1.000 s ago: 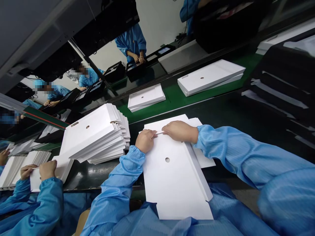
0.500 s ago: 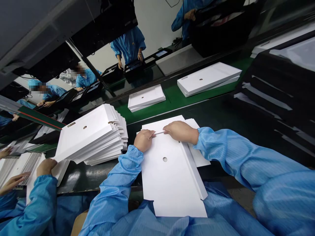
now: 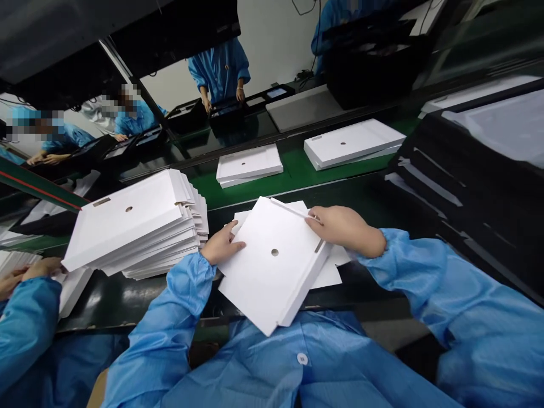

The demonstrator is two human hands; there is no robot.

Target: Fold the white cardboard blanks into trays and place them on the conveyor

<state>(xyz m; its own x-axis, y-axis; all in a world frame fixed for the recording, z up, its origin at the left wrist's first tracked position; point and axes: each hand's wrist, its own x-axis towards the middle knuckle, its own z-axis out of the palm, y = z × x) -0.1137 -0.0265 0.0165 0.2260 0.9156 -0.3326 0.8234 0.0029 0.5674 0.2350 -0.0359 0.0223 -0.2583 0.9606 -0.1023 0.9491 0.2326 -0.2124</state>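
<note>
The right hand (image 3: 340, 224) pinches the far-right edge of a white panel (image 3: 259, 266), between thumb and fingers, at two o'clock from the panel's single round hole (image 3: 275, 252); twelve o'clock points away from the person. The left hand (image 3: 221, 243), at nine o'clock, has thumb and forefinger spread, the thumb over the edge; whether its hidden fingers grip cannot be told. The panel lies turned askew in front of the person's body, partly over at least one white sheet (image 3: 330, 276). Work on it appears partway along: one side wall (image 3: 301, 286) stands bent from the face at four o'clock, while the left edge shows no wall and seems left to form. Between nine and ten o'clock leans one tall stack (image 3: 131, 221) of similar panels, too many to count. Farther out, a green belt (image 3: 293, 164) carries two white piles nearby, one before twelve (image 3: 249, 161) and one past one (image 3: 352, 141), each showing two layers. One black stack (image 3: 446, 187) stands towards three o'clock; a co-worker's hand (image 3: 40, 269) appears at nine.
</note>
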